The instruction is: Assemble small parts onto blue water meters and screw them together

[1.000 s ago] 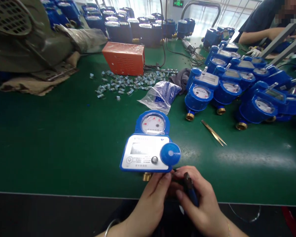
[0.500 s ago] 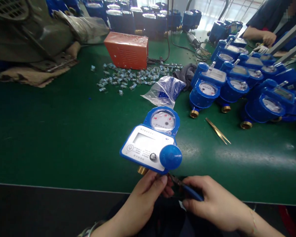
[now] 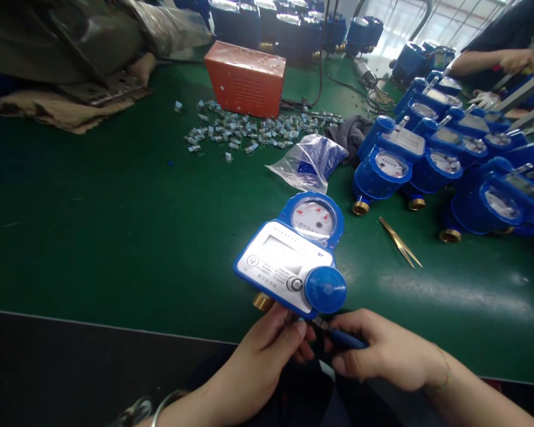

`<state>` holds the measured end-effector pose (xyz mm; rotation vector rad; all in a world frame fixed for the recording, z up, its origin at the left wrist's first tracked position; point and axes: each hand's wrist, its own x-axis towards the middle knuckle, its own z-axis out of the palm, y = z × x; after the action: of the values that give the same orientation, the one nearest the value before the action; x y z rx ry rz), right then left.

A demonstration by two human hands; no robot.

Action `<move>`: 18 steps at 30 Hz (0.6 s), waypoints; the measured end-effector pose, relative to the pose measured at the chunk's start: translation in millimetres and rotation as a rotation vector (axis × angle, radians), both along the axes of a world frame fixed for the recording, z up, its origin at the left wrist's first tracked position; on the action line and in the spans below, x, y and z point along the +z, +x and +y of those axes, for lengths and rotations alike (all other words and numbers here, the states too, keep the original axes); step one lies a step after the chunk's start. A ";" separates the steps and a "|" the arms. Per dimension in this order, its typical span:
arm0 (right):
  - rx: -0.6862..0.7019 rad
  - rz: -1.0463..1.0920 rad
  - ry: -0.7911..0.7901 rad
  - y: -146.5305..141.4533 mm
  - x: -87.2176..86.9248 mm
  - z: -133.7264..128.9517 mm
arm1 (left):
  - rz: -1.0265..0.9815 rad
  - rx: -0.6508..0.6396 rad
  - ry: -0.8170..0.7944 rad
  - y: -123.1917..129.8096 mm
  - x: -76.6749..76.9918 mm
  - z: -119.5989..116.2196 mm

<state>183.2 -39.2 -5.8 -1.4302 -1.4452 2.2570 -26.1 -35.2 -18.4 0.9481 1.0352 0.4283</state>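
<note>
A blue water meter with a white display panel, a round dial and a raised round blue cap stands at the table's near edge. My left hand is closed at the meter's near underside, thumb against fingers. What it pinches there is mostly hidden; a small pale bluish bit shows by the thumb tip. My right hand is wrapped round blue-handled cutting pliers. Their jaws reach under the meter's near edge beside my left fingertips, and the tips are hidden.
Gold tweezers lie to the right, before several blue meters. Behind my meter are a plastic bag of blue bits, scattered small clear-and-blue pieces and an orange box. A co-worker's hand shows far right.
The view has shifted, so most things appear farther right. The pliers' jaws have moved closer in under the meter's edge. Both hands keep their grip.
</note>
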 end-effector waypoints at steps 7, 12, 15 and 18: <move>0.005 -0.084 0.197 -10.0 1.1 -6.5 | -0.033 0.013 -0.021 -1.7 1.0 1.5; 0.054 -0.215 0.338 -16.4 2.1 -8.9 | -0.006 0.016 -0.024 -1.0 2.1 1.4; 0.069 -0.261 0.371 -17.9 4.2 -10.1 | 0.011 -0.014 -0.007 -1.8 1.7 1.3; 0.100 -0.294 0.399 -14.8 6.9 -13.1 | 0.046 -0.037 0.023 -4.1 3.2 1.9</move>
<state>168.4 -52.3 1.1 -1.6249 -1.9557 1.7143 -30.2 -33.3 -15.1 1.0002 1.0550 0.3899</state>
